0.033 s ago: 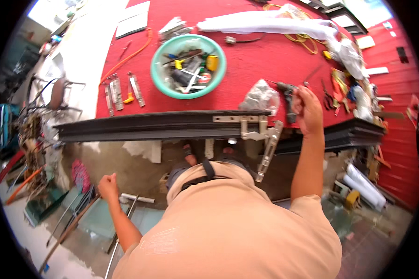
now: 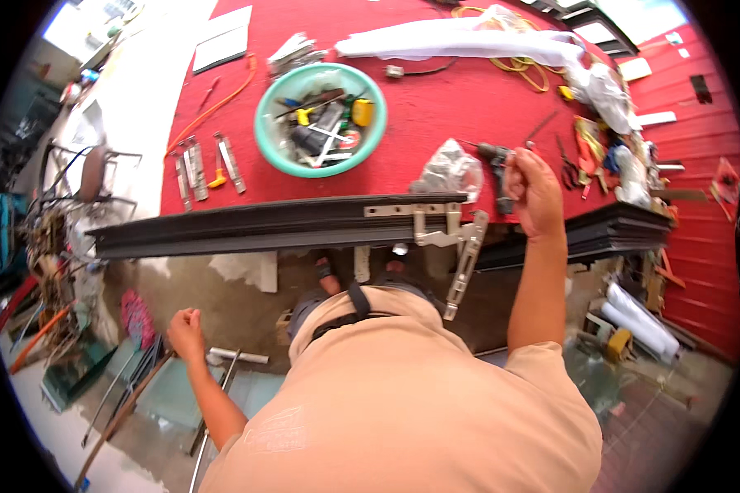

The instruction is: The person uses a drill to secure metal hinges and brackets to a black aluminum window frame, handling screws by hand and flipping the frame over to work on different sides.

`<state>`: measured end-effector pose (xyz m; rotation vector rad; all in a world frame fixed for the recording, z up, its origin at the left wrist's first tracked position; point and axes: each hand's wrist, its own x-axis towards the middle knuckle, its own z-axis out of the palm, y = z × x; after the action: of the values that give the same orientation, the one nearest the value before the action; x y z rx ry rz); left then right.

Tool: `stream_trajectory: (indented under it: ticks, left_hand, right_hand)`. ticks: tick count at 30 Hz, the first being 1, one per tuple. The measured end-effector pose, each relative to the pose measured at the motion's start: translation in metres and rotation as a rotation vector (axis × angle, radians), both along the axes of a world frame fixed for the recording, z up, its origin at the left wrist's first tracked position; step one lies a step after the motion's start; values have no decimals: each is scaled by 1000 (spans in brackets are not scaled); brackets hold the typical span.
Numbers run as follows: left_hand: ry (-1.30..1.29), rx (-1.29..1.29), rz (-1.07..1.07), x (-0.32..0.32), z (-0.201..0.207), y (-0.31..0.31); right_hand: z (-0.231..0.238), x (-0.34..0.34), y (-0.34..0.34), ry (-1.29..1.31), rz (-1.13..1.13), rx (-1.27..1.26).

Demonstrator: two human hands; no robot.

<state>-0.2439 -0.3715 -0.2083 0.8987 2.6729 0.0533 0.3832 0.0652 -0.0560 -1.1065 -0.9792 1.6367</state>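
My right hand [image 2: 536,191] is raised over the table edge, its fingers pinched together. A small dull tip [image 2: 530,145] shows at the fingertips, too small to name. Just left of that hand lies a power drill [image 2: 498,174] on the red cloth. A metal hinge [image 2: 437,230] with slotted plates sits on the right end of a black metal profile [image 2: 263,227] along the near table edge. One long hinge plate [image 2: 466,267] hangs down past the profile. Low on the left, my left hand [image 2: 187,333] is held closed, away from the table; whatever its fingers may hold is hidden.
A green basin [image 2: 265,146] of tools stands on the red-covered table [image 2: 436,107]. To its left lie several metal hinge pieces [image 2: 196,168]. A clear plastic bag [image 2: 450,174] rests beside the drill. More black profiles [image 2: 608,234] lie at the right; glass panes [image 2: 168,393] are low at left.
The whole view has shifted slightly, so the table and its things sit a little further left. Both hands keep about the same pose.
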Motion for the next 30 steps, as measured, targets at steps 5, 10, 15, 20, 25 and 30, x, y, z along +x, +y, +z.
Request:
stream_trajectory:
  ticks: [5, 10, 15, 20, 25, 30]
  left_hand:
    - [-116, 660, -47, 27, 62, 62]
    - [-92, 1098, -160, 118, 182, 149]
    - [-517, 1216, -782, 221, 214, 220]
    - [-857, 1185, -942, 268, 223, 243]
    - [-826, 1195, -1064, 285, 220, 252]
    - [-812, 1224, -768, 284, 202, 254]
  right_hand:
    - [57, -33, -30, -30, 183, 47]
    - [99, -72, -70, -199, 268, 185]
    - [112, -113, -106, -296, 552, 433]
    - [117, -121, -114, -277, 596, 527]
    - [112, -103, -118, -213, 629, 339]
    - [83, -52, -73, -674, 136, 527]
